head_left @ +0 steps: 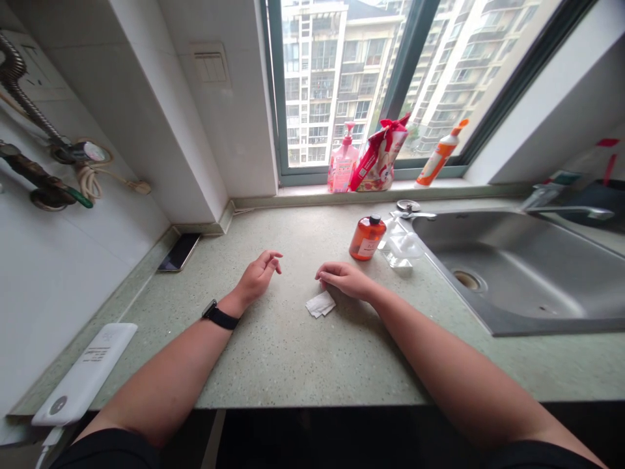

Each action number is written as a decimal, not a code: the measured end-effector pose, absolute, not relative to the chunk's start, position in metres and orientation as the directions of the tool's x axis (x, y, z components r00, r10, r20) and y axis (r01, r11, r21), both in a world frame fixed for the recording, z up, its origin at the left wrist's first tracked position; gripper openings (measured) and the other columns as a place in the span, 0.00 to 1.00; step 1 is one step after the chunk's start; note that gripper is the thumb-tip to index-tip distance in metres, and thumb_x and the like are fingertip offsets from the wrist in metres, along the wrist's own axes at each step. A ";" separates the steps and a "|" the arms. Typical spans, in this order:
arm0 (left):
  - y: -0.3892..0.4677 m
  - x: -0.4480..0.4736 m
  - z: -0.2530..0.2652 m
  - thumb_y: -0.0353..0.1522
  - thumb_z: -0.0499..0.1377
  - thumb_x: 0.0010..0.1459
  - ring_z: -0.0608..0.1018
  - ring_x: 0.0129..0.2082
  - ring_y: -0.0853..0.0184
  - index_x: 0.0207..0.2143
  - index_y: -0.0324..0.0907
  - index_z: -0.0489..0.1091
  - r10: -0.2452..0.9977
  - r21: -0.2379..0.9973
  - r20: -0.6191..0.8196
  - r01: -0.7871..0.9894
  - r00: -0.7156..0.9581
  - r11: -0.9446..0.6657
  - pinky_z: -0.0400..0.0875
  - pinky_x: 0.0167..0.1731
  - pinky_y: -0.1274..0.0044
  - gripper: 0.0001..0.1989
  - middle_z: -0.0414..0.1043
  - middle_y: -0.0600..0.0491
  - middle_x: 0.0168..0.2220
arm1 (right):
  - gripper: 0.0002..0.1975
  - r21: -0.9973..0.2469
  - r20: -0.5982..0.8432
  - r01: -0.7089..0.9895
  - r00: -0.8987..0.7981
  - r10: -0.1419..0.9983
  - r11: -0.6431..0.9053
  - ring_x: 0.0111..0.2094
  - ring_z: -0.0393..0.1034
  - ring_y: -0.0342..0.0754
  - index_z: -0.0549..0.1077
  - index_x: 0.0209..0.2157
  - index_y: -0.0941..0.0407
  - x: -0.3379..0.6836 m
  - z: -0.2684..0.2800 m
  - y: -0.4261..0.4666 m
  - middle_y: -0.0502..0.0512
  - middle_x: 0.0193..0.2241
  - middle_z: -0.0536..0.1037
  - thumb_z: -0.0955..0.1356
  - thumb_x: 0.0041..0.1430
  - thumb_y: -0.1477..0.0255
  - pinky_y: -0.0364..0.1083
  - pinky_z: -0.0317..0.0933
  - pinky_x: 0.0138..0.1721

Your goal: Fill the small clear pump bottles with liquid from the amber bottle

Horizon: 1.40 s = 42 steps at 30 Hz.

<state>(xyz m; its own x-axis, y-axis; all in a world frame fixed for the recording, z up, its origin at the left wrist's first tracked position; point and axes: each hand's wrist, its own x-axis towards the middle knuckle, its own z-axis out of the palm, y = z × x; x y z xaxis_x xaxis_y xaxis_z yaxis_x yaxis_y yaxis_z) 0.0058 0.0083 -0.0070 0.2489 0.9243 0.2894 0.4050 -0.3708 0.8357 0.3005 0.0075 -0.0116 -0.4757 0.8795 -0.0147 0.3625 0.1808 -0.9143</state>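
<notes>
On the speckled green countertop (273, 365), my left hand (257, 277) rests on its side with fingers loosely bent and apart, holding nothing. A black watch is on that wrist. Across from it, my right hand (346, 280) lies on the counter, fingers relaxed and slightly curled, with nothing seen in them. Just in front of the right hand is a small folded white tissue (320, 304). Behind that hand stands an orange bottle (365, 242) with a black cap and pale label. Beside it is a clear plastic container (401, 246), its exact shape hard to make out.
A steel sink (481, 329) is set into the counter at right. On the windowsill stand a pink pump bottle (343, 163), a red bag (383, 159) and an orange-and-white bottle (438, 159). At left lie a phone (180, 252) and a white power bank (88, 371) with a cable.
</notes>
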 end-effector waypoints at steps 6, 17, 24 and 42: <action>0.003 0.005 -0.005 0.52 0.46 0.76 0.77 0.34 0.63 0.39 0.41 0.77 0.893 0.808 0.283 0.414 0.349 -0.418 0.71 0.40 0.73 0.30 0.78 0.50 0.30 | 0.19 -0.900 0.034 0.377 -0.441 0.897 0.220 0.34 0.75 0.49 0.81 0.37 0.55 0.296 -0.014 0.005 0.54 0.31 0.83 0.70 0.62 0.53 0.49 0.67 0.41; 0.002 0.003 -0.003 0.57 0.42 0.75 0.77 0.31 0.63 0.40 0.41 0.79 0.843 0.756 0.321 0.420 0.432 -0.502 0.72 0.39 0.71 0.37 0.79 0.50 0.30 | 0.15 -0.585 0.694 0.720 0.205 0.690 0.374 0.41 0.79 0.55 0.82 0.44 0.54 0.352 0.067 0.019 0.61 0.42 0.84 0.66 0.68 0.61 0.54 0.74 0.46; 0.003 0.003 -0.005 0.56 0.42 0.76 0.74 0.27 0.66 0.41 0.40 0.79 0.842 0.770 0.316 0.400 0.438 -0.497 0.69 0.31 0.74 0.36 0.78 0.50 0.29 | 0.16 -0.377 0.401 0.926 0.166 0.901 -0.002 0.35 0.75 0.54 0.84 0.37 0.55 0.391 0.102 0.055 0.60 0.36 0.83 0.72 0.61 0.56 0.52 0.69 0.38; 0.006 0.001 -0.010 0.49 0.65 0.67 0.81 0.49 0.57 0.61 0.46 0.69 0.833 0.678 0.456 0.484 0.313 -0.553 0.77 0.52 0.63 0.27 0.78 0.45 0.52 | 0.10 -0.486 0.306 0.816 -0.176 0.936 0.312 0.33 0.72 0.49 0.76 0.36 0.52 0.315 0.113 0.016 0.53 0.32 0.81 0.70 0.65 0.61 0.48 0.59 0.34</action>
